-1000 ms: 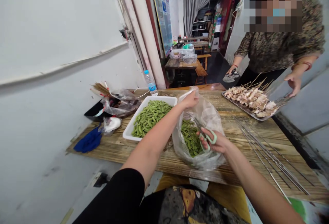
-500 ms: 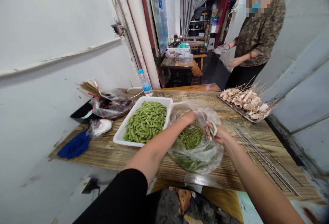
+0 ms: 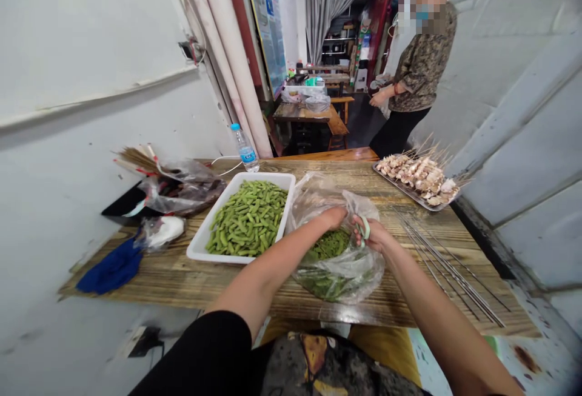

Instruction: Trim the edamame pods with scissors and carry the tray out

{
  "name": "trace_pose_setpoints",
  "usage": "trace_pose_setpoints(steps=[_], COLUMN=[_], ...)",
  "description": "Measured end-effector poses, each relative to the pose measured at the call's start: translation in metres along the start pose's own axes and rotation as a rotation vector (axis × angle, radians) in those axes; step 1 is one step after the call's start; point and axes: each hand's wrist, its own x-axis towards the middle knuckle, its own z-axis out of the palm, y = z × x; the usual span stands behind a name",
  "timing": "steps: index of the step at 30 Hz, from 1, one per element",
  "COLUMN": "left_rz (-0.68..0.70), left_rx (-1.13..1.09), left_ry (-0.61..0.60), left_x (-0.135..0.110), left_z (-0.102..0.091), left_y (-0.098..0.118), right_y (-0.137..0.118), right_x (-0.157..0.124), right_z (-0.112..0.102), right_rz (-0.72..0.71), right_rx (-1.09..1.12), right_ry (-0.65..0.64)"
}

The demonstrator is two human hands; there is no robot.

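Observation:
A clear plastic bag sits open on the wooden table in front of me, with green edamame pods and trimmed bits inside. Over the bag's mouth, my left hand has its fingers bent together; whatever they pinch is too hidden to make out. My right hand grips scissors by their pale green handles, close beside the left fingers. The scissor blades are not clearly visible. Left of the bag stands a white tray heaped with edamame pods.
A metal tray of skewered meat lies at the back right, near several long metal skewers. On the left are a water bottle, plastic-wrapped goods and blue cloth. A co-worker stands beyond the table.
The view has swung slightly right. My left hand has moved over the bag toward the scissors, so both hands are closer together. The co-worker has turned and shifted left.

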Motion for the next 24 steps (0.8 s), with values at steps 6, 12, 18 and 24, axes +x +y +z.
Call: trace_pose_setpoints(steps=[6, 12, 18, 24], left_rz=[0.1, 0.256, 0.205, 0.153], left_rx=[0.084, 0.046, 0.081, -0.06], left_ry=[0.077, 0.098, 0.017, 0.232], left_x=[-0.039, -0.095, -0.123, -0.145], left_z=[-0.026, -0.017, 0.027, 0.038], left_y=[0.003, 0.022, 0.021, 0.019], right_y=[0.001, -0.004, 0.002, 0.03], right_x=[-0.002, -0.006, -0.067, -0.12], right_z=[-0.002, 0.0, 0.01, 0.035], right_rz=[0.019, -0.009, 0.042, -0.08], right_rx=[-0.041, -0.076, -0.147, -0.166], right_ry=[-0.007, 0.009, -0.234, -0.261])
